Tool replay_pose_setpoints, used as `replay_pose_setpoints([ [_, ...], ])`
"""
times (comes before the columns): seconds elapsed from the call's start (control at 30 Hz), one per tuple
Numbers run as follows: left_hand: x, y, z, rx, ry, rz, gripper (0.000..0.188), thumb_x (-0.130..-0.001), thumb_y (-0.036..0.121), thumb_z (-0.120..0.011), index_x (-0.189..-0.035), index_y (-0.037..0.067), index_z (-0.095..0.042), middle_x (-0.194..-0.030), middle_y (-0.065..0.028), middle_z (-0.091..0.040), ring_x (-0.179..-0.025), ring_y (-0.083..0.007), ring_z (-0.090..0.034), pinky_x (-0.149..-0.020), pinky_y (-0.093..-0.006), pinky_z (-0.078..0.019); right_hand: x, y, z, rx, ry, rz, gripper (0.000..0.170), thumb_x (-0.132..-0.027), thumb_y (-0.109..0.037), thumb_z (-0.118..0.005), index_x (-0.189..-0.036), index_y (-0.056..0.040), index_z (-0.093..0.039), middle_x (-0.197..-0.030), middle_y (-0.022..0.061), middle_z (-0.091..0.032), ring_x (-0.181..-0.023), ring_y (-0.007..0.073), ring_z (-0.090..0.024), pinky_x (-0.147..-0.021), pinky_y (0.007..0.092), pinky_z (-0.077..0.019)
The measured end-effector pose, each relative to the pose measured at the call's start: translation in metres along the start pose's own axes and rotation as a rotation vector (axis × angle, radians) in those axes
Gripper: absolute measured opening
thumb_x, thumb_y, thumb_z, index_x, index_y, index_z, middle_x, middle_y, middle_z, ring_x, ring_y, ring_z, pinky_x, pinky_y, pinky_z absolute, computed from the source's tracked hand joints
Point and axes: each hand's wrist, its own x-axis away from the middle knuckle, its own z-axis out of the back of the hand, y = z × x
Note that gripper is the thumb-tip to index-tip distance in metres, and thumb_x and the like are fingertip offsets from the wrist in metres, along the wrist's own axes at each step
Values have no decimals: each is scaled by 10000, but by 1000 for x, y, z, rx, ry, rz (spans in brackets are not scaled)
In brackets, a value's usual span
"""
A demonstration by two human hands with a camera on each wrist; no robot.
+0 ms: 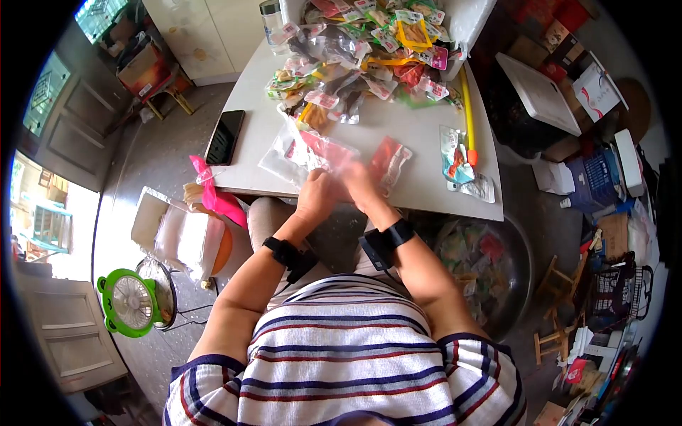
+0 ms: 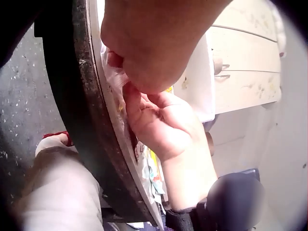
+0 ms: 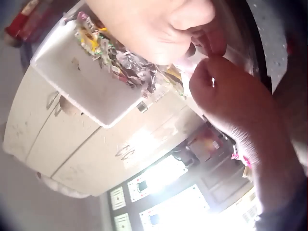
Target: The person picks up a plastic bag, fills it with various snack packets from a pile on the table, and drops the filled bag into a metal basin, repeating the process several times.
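At the table's front edge both hands meet with curled fingers at the lower edge of a clear plastic packet with red on it point(image 1: 327, 148). The left hand point(image 1: 317, 195) pinches it from the left, and the right hand point(image 1: 361, 188) pinches it close beside. In the left wrist view the left hand point(image 2: 154, 43) covers most of the packet, and the right hand point(image 2: 163, 125) touches it. In the right wrist view the fingertips of the right hand point(image 3: 149, 24) and left hand point(image 3: 231, 91) nearly meet. A red packet point(image 1: 386, 160) lies just right of them.
Many small packets point(image 1: 341, 64) are heaped at the back by a white foam box point(image 1: 469, 21). A black phone point(image 1: 226, 137) lies left; a yellow stick point(image 1: 468, 113) and blue packet point(image 1: 455, 160) lie right. Below right stands a metal basin point(image 1: 522, 284) of packets.
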Motion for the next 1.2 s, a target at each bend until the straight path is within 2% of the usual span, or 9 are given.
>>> replay_pose_setpoints([
  [0.1, 2, -3, -3, 16, -14, 5, 95, -671, 59, -496, -750, 7, -503, -834, -149, -507, -782, -326, -485, -677, -378, -414, 17, -10, 21, 840, 212, 417, 285, -714, -99, -533, -974, 3, -477, -865, 140, -525, -774, 309, -525, -681, 357, -428],
  [0.2, 0, 6, -1, -35, -87, 31, 107, -666, 61, -480, -758, 8, -497, -860, -154, -497, -795, -332, -483, -686, -384, -416, 30, -29, 44, 1144, 243, 640, 377, -665, -173, -600, -993, -33, -477, -930, 141, -496, -868, 328, -478, -731, 398, -388],
  [0.27, 1, 2, -5, -75, -100, 64, 102, -672, 66, -476, -755, 9, -493, -864, -159, -493, -800, -336, -482, -690, -388, -418, 39, -27, 51, 1254, 281, 554, 422, -627, -245, -632, -987, -81, -487, -1076, 109, -429, -1019, 298, -395, -777, 489, -305],
  [0.53, 1, 7, -6, -299, -49, 109, 100, -685, 123, -495, -734, 35, -496, -805, -147, -501, -734, -325, -501, -621, -416, -420, 58, -27, 92, 1496, 215, 574, 280, -619, -147, -555, -896, -107, -545, -1068, 114, -450, -1053, 304, -382, -780, 508, -308],
  [0.67, 0, 4, -12, -295, -23, 96, 97, -676, 125, -497, -724, 41, -492, -751, -143, -506, -717, -326, -502, -612, -420, -416, 47, -21, 104, 1306, 527, 361, 333, -663, -317, -584, -888, -73, -559, -1067, 121, -454, -1060, 280, -381, -797, 531, -292],
  [0.8, 0, 6, -9, -262, -42, 99, 91, -657, 106, -499, -714, 36, -489, -744, -138, -505, -742, -326, -492, -648, -416, -407, 44, -42, 87, 1516, 365, 114, 441, -665, -441, -561, -882, -57, -566, -1083, 119, -440, -1068, 267, -356, -820, 553, -255],
  [1.03, 11, 2, -4, -208, -34, 6, 75, -646, 85, -498, -693, 27, -492, -736, -125, -504, -765, -313, -471, -676, -401, -396, 34, 0, 100, 1187, 414, 528, 192, -659, -186, -635, -706, -58, -500, -847, 61, -523, -833, 215, -492, -710, 447, -360],
  [1.17, 11, 11, -2, -232, -33, 87, 56, -667, 83, -489, -684, 31, -503, -726, -137, -509, -735, -315, -479, -659, -397, -401, 46, -18, 98, 605, 377, 303, 91, -731, -76, -552, -706, -29, -478, -709, 14, -493, -629, 113, -498, -549, 269, -432],
  [1.2, 11, 13, -1, -233, -39, 122, 54, -675, 82, -486, -683, 32, -506, -724, -141, -509, -726, -316, -481, -652, -395, -403, 50, -20, 97, 130, 325, 134, 66, -757, -65, -525, -752, -41, -464, -725, 4, -494, -618, 106, -500, -517, 264, -460],
])
